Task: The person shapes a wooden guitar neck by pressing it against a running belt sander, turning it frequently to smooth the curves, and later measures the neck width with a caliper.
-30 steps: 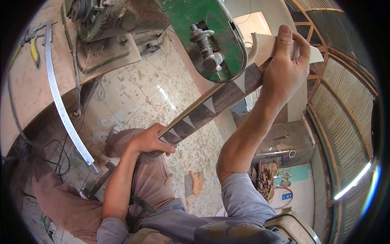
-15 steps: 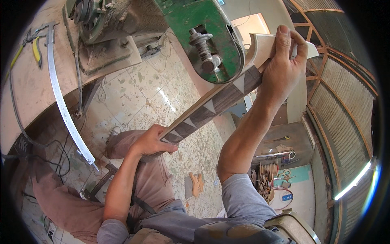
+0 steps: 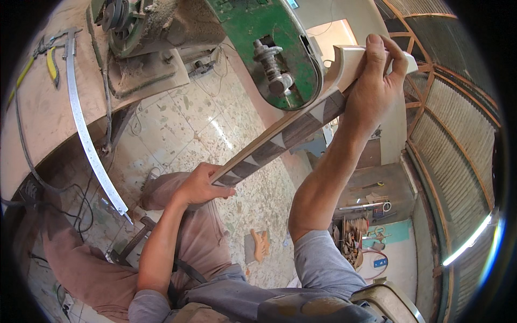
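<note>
A guitar neck (image 3: 285,131) slants across the middle, its dark fretboard set with pale triangular inlays. My left hand (image 3: 202,185) wraps round its lower, nearer end, thumb over the fretboard. At the upper right my right hand (image 3: 377,81) grips the pale wooden end (image 3: 346,64), which has a curved cutout; thumb and fingers are bent over it. The neck's far edge lies against or very close to the rounded end of a green machine arm (image 3: 296,64) carrying a spring and bolt; contact cannot be made out exactly.
On the wooden bench (image 3: 37,124) at left lie a long metal caliper (image 3: 81,118), overhanging the edge, and yellow-handled pliers (image 3: 52,67). A dusty motor (image 3: 167,27) stands behind. Cables hang near my legs. A shelf of wood scraps (image 3: 353,239) stands at right; an orange-brown piece (image 3: 261,245) lies below.
The neck has turned slightly in my hands, showing more of the pale end's side. Both hands have shifted only a little and keep their grip.
</note>
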{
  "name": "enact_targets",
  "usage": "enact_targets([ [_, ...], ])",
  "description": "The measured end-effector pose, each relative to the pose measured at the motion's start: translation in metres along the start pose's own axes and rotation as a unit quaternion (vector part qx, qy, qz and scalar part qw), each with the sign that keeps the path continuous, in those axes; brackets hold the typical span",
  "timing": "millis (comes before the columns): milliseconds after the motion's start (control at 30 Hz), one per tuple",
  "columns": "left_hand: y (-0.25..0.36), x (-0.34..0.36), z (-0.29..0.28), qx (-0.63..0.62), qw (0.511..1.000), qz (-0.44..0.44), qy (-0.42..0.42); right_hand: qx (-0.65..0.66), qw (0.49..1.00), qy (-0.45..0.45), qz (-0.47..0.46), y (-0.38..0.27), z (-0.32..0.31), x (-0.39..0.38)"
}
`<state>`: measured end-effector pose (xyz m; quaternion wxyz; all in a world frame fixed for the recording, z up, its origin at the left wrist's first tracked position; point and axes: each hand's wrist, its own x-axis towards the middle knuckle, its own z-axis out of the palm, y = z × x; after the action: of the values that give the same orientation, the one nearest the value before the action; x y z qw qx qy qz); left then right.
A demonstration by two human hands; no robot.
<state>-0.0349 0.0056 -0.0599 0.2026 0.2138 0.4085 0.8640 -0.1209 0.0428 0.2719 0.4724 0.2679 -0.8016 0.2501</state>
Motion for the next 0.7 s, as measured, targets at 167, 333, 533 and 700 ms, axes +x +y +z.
enact_targets([
  [167,-0.002,0.003,0.008,0.174,0.969,0.107,0.137,0.061,0.997,-0.017,-0.044,0.012,0.005,0.010],
  [333,0.002,0.002,0.016,0.194,0.941,0.152,0.232,0.230,0.971,-0.066,0.017,0.022,0.009,0.018],
  [533,-0.005,0.002,0.023,0.235,0.889,0.193,0.341,0.322,0.943,-0.083,-0.003,0.018,0.022,0.019],
  [700,-0.011,0.000,0.032,0.263,0.846,0.224,0.407,0.420,0.901,-0.109,-0.023,0.023,0.023,0.018],
])
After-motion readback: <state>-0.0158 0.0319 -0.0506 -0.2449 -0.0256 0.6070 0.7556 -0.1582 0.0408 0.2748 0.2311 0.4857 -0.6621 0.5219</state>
